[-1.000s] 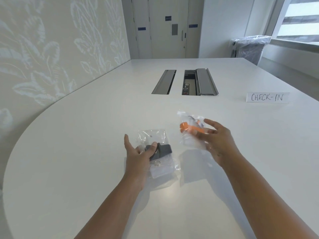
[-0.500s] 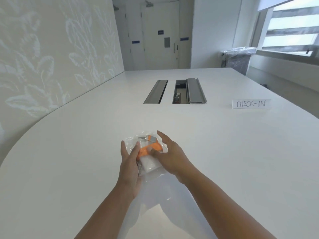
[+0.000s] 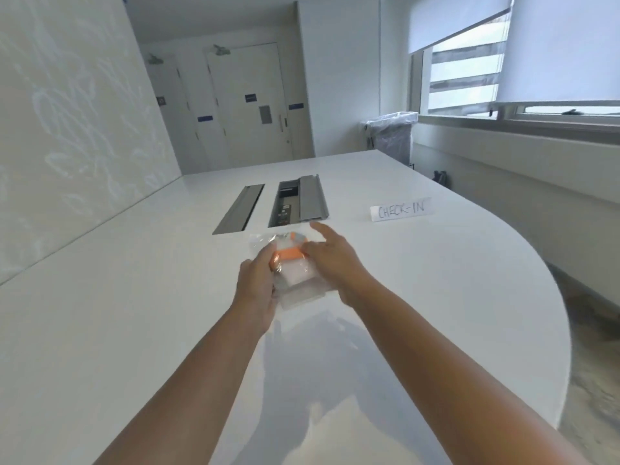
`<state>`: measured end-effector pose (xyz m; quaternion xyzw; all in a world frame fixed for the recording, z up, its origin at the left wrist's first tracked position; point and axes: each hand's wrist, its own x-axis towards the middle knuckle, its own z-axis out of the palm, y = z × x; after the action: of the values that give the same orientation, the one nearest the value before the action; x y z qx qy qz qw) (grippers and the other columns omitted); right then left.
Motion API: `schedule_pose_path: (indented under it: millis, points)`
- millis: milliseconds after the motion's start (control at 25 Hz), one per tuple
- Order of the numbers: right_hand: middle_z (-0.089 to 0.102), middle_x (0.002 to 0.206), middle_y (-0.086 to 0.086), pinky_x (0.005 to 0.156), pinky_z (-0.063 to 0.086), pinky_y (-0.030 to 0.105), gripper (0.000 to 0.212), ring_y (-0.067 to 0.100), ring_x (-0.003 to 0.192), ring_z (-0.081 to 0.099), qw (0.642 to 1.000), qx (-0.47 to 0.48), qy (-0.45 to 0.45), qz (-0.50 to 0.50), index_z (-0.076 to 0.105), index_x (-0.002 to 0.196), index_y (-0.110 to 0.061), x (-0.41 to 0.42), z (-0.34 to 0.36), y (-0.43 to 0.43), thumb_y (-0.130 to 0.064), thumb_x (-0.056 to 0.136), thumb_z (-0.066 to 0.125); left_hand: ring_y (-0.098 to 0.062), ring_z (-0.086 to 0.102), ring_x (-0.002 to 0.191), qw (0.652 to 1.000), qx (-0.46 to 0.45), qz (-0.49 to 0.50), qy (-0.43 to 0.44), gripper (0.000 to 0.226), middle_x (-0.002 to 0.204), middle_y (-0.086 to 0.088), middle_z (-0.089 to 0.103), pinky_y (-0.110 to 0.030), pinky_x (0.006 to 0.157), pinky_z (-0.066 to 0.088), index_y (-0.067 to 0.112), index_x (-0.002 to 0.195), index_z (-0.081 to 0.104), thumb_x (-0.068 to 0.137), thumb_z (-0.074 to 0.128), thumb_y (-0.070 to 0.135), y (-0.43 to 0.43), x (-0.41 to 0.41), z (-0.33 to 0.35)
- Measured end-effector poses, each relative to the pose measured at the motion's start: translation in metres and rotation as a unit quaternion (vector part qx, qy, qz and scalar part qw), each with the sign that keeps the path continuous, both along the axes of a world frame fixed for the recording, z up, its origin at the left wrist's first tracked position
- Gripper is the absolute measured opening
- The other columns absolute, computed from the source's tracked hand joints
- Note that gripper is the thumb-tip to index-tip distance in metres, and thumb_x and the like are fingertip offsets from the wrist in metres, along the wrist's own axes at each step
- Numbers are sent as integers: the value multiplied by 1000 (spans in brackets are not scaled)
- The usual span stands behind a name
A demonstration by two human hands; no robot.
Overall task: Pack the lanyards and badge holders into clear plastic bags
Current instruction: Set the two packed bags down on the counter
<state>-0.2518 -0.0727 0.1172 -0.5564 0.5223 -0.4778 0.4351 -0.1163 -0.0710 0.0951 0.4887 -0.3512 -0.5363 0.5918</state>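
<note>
The stacked clear plastic bags (image 3: pixel 298 283) have travelled farther out over the counter (image 3: pixel 134 297), left grip (image 3: pixel 256 283) curled round one side, right grip (image 3: pixel 330 256) pinching beside the bagged orange lanyard (image 3: pixel 288 255); packing seems done, setting down squarely likely follows

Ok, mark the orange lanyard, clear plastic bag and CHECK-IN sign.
orange lanyard (image 3: pixel 288 255): head view, orange band.
clear plastic bag (image 3: pixel 300 283): head view, lower clear part.
CHECK-IN sign (image 3: pixel 401 211): head view, the lettering.

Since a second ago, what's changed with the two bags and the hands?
The right hand carried the orange-lanyard bag left, onto the dark-lanyard bag, now hidden. Both it and the left hand hold the stack. The CHECK-IN sign stayed put.
</note>
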Motion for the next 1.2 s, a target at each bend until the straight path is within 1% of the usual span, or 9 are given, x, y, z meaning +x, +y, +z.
schedule_pose_path:
  millis: [120,240,440,560,640,760,880,1080,1200]
  points:
    - [56,139,-2,85,42,27,47,16,117,54,999,-9,18,-38,49,142,-34,-69,-2,-21,-33,95,50,-29,66,80,1000,6,-18,8,18,90,-13,68,-45,82,56,12,87,71,87,66,30,-31,-78,9]
    - [51,145,-3,87,41,28,46,17,124,51,997,0,35,-73,50,142,-31,-141,-9,-49,-31,96,47,-28,63,76,1000,3,-14,-2,18,85,-13,65,-37,71,51,11,82,70,85,70,28,-65,-152,5]
    - [52,145,0,92,38,27,46,21,129,49,992,18,68,-106,50,143,-25,-242,-37,-86,-30,97,46,-29,67,76,998,45,-19,-38,49,86,-14,72,-42,77,56,6,89,76,60,75,46,-105,-253,-24]
    - [53,142,7,90,38,27,47,24,127,51,988,26,104,-110,48,145,-24,-279,-59,-107,-32,98,43,-27,66,78,997,55,-32,-39,65,86,-12,72,-37,75,50,4,94,76,52,72,53,-123,-291,-40]
    - [52,140,11,89,41,29,48,26,124,52,988,34,108,-107,47,146,-24,-291,-68,-122,-34,99,43,-27,67,79,996,71,-19,-57,68,86,-12,71,-35,73,49,3,94,74,48,70,54,-136,-307,-48]
    - [51,141,13,104,43,37,49,28,129,49,986,43,126,-96,45,147,-20,-300,-76,-136,-32,99,44,-28,67,74,989,96,39,-109,48,81,-13,70,-32,67,46,3,84,72,63,70,46,-148,-320,-58]
    - [54,138,13,104,42,35,48,29,129,50,987,48,129,-81,47,145,-16,-303,-87,-140,-30,100,45,-22,48,60,977,85,65,-184,33,67,-6,51,-28,57,36,12,68,56,73,70,41,-150,-323,-64]
    - [62,124,14,99,44,38,41,33,121,55,982,37,166,-79,53,136,-13,-303,-100,-147,-29,99,45,-12,30,47,966,22,65,-249,51,48,10,30,-24,46,23,22,52,35,82,73,38,-147,-327,-74]
    - [61,124,13,95,42,34,41,31,120,55,983,38,161,-77,52,137,-13,-303,-101,-147,-29,100,45,-16,35,54,964,2,77,-254,43,55,9,35,-26,52,26,20,59,47,75,74,50,-154,-325,-83]
